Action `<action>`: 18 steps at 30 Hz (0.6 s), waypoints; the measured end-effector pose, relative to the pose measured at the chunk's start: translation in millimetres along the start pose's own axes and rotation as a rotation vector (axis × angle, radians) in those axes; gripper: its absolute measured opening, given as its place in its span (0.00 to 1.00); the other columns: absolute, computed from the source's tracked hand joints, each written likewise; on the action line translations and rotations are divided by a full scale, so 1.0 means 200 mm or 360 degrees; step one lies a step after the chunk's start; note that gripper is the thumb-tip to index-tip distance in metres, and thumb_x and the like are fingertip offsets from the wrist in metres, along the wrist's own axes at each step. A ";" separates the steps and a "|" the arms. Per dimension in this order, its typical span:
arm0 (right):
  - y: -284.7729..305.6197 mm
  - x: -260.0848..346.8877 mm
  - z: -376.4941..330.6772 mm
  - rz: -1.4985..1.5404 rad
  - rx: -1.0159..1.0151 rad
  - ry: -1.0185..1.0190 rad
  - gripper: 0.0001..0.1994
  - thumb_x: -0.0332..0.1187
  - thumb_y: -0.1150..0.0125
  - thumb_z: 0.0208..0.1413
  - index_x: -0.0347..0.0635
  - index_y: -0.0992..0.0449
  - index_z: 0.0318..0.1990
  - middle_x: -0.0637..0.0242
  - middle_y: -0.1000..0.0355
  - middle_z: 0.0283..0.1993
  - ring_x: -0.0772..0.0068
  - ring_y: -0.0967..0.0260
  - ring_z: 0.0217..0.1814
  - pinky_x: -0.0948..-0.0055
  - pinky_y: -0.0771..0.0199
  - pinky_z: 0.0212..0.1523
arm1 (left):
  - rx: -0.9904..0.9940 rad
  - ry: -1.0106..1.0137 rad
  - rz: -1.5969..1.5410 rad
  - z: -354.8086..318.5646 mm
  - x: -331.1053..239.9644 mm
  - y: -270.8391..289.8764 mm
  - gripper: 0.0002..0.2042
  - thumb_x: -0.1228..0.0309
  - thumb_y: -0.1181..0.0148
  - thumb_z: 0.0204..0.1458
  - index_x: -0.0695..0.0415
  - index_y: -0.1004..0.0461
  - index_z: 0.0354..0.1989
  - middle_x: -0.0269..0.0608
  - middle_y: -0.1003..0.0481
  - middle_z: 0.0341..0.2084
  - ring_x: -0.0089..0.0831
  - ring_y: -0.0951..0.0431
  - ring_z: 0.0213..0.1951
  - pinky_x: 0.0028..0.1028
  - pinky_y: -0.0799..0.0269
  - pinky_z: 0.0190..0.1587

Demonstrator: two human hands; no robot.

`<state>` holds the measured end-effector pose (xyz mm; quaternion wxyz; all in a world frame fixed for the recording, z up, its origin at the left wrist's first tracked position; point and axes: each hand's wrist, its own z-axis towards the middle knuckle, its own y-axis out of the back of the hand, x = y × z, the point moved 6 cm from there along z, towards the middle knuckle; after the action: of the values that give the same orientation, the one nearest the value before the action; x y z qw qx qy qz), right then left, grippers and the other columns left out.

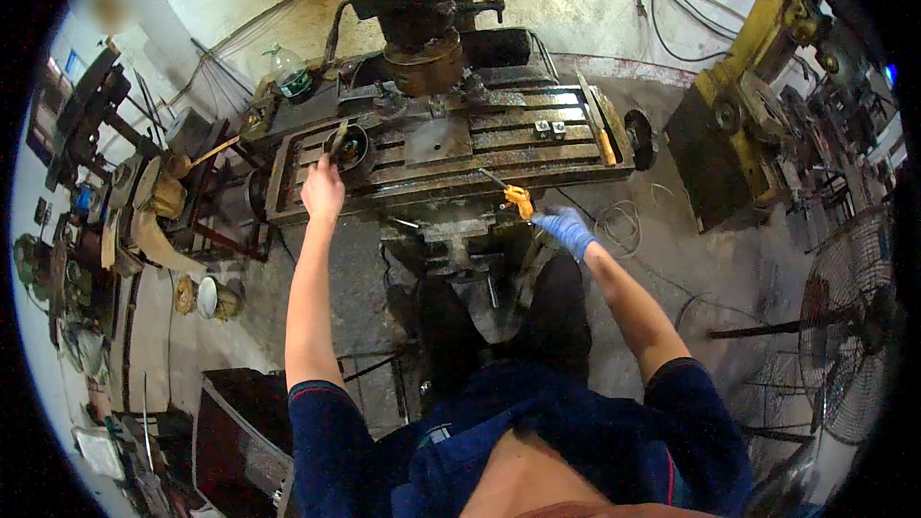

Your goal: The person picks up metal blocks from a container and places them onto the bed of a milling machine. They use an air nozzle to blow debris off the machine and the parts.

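My bare left hand (323, 189) reaches to the front left of the slotted machine table (395, 173). Its fingers are closed at the lower end of a narrow brush-like tool (341, 134), which leans over a round dark bowl (357, 155). What lies in the bowl is too small to name. My right hand (566, 227), in a blue glove, is in front of the table, somewhat blurred. It grips an orange air blow gun (519, 200), whose thin nozzle points up and left to the table's front edge. Two small metal blocks (550, 129) sit on the table's right part.
The milling machine head (422, 58) hangs over the table's back. A file with an orange handle (606, 146) lies along the right end, beside a handwheel (640, 139). A plastic bottle (290, 72) stands back left. A hose (622, 228) coils on the floor; a fan (844, 326) stands right.
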<state>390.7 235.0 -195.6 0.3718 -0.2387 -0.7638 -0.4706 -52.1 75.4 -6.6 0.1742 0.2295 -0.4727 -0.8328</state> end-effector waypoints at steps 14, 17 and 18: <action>-0.31 0.14 -0.05 0.0591 -0.0305 0.0295 0.23 0.33 0.32 0.42 0.35 0.32 0.46 0.69 0.31 0.32 0.78 0.37 0.29 0.79 0.35 0.28 | 0.0097 0.0340 -0.0841 -0.27 0.31 0.07 0.19 0.60 0.49 0.52 0.59 0.30 0.47 0.50 0.25 0.32 0.40 0.24 0.35 0.33 0.31 0.36; -0.11 0.51 -0.27 0.0416 -0.0433 0.0990 0.33 0.29 0.34 0.42 0.34 0.42 0.57 0.62 0.35 0.49 0.71 0.37 0.49 0.75 0.36 0.49 | 0.0276 0.0523 -0.1116 -0.39 0.40 0.04 0.16 0.65 0.46 0.52 0.63 0.29 0.45 0.43 0.24 0.29 0.26 0.25 0.25 0.26 0.30 0.21; -0.04 0.63 -0.34 0.0240 -0.0501 0.1207 0.35 0.27 0.35 0.42 0.34 0.45 0.59 0.60 0.37 0.54 0.70 0.39 0.54 0.74 0.40 0.55 | 0.0262 0.0526 -0.1159 -0.43 0.42 0.04 0.16 0.65 0.46 0.52 0.63 0.29 0.44 0.43 0.24 0.28 0.25 0.26 0.24 0.26 0.31 0.21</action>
<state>332.2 172.7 -80.7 0.6191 -0.1578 -0.4719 -0.6075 -73.8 -31.9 -55.6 -0.0775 0.5258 -0.3912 -0.7513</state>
